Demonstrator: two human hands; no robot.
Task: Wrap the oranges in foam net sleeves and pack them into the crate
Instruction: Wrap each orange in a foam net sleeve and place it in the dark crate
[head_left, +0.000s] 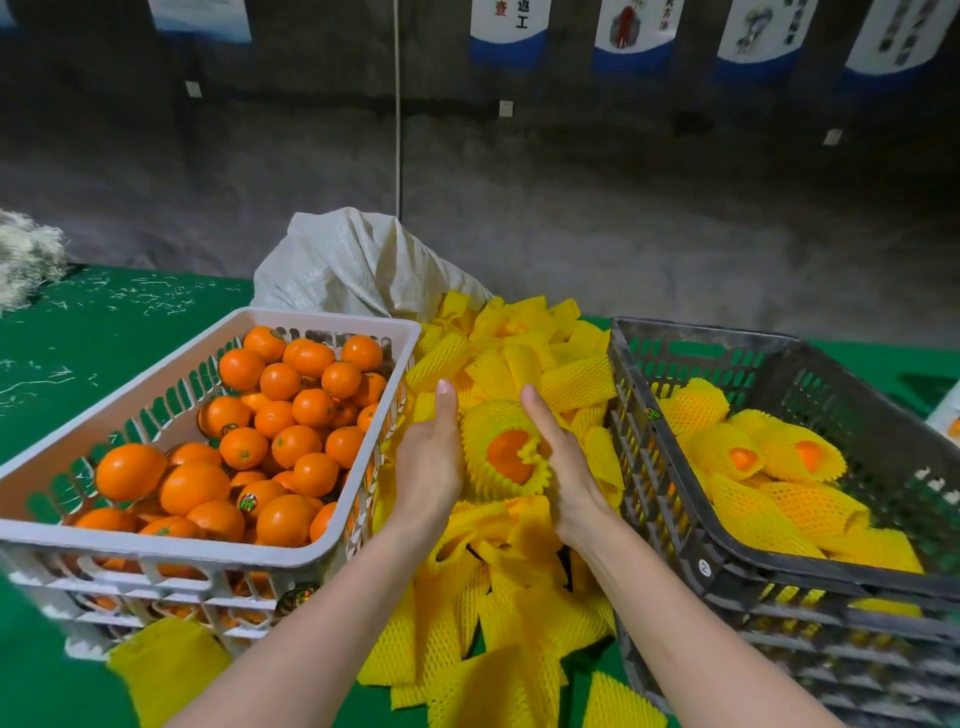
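Observation:
Between my hands is an orange (508, 453) partly wrapped in a yellow foam net sleeve (488, 431), its open end facing me. My left hand (430, 457) holds its left side and my right hand (558, 457) its right side, thumbs up along the sleeve. A white crate (291, 545) on the left holds several bare oranges (291, 447). The dark grey crate (691, 525) on the right holds several sleeved oranges (748, 457). A pile of loose yellow sleeves (498, 582) lies between the crates, under my hands.
A pale woven sack (358, 265) stands behind the sleeve pile. The green table surface (104, 322) stretches to the left, littered with white fibre scraps and a tuft of them (26, 260) at the far left edge. A dark wall stands behind.

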